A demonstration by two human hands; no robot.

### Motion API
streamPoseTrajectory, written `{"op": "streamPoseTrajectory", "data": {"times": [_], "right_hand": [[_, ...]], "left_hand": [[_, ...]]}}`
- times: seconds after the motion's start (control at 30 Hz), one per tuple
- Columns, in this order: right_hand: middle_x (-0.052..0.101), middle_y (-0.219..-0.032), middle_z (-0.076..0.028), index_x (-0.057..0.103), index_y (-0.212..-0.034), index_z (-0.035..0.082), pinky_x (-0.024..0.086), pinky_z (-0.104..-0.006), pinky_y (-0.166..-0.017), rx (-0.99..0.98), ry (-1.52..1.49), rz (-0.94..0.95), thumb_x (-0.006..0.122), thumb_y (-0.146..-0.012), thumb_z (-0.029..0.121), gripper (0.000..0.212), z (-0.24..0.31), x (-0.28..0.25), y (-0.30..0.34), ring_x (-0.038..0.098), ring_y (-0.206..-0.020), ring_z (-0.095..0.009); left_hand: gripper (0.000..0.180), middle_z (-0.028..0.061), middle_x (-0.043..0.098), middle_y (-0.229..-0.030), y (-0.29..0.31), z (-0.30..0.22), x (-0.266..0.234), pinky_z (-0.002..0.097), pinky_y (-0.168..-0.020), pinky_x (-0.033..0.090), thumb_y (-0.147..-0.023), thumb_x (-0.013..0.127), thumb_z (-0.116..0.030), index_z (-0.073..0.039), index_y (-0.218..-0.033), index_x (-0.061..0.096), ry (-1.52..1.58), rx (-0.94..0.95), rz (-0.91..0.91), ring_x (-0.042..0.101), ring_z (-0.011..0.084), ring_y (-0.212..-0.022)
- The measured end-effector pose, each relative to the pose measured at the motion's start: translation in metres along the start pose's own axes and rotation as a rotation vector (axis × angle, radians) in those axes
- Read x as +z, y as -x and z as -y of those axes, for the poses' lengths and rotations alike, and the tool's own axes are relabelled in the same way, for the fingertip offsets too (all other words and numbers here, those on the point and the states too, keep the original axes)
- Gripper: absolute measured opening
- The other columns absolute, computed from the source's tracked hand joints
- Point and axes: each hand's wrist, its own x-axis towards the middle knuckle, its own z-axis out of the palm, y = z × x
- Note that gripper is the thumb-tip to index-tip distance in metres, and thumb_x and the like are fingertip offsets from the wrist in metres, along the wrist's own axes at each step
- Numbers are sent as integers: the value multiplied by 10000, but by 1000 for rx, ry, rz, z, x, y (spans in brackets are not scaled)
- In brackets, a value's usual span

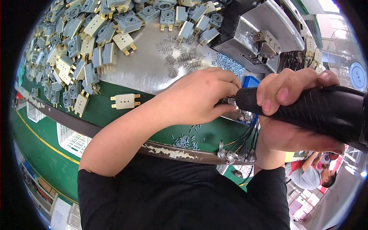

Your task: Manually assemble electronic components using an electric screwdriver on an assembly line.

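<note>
My right hand (291,96) is wrapped around a thick black power screwdriver (326,109), which lies sideways with its narrow end to the left. At that end my left hand (209,94) is closed in a pinch, thumb and fingers together. A bit of shiny metal shows between its fingertips, too small and hidden to name. Right behind the fingertips is a blue box (251,81) of small metal parts, partly covered by the screwdriver. Left of my left forearm, a single cream switch-like block (125,101) with brass terminals lies on the green mat (153,136).
Many grey and cream terminal blocks (73,48) are heaped at the far left. Loose springs (186,57) and a pile of small screws (228,64) lie on the metal sheet, beside a metal fixture (264,34). More screws (186,142) and wired round metal parts (230,155) sit near the edge.
</note>
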Motion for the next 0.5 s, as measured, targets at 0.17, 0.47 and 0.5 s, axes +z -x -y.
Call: {"op": "streamPoseTrajectory", "data": {"times": [0.17, 0.47, 0.5], "right_hand": [[581, -912, -73, 421, -1415, 87, 487, -347, -570, -21, -48, 56, 543, -815, 913, 1028, -2, -4, 3, 568, -629, -171], [581, -894, -74, 428, -1421, 89, 496, -344, -575, -66, -73, 171, 524, -801, 933, 1051, -11, -7, 2, 578, -626, -170], [581, -894, -74, 428, -1421, 89, 496, -344, -575, -69, -72, 171, 524, -801, 933, 1051, -13, -7, 3, 578, -626, -170]], "left_hand": [[249, 91, 705, -1121, -1, 0, 0, 440, -967, 536, -855, 799, -187, -34, -1043, 741, 7, 37, 7, 669, 336, -1091], [242, 104, 706, -1085, -1, 0, 1, 451, -952, 536, -853, 795, -181, -27, -1033, 741, -8, 24, -1, 672, 345, -1065], [236, 107, 706, -1084, 0, 1, 3, 453, -948, 538, -854, 792, -174, -24, -1029, 740, 10, 26, -19, 672, 347, -1061]]}}
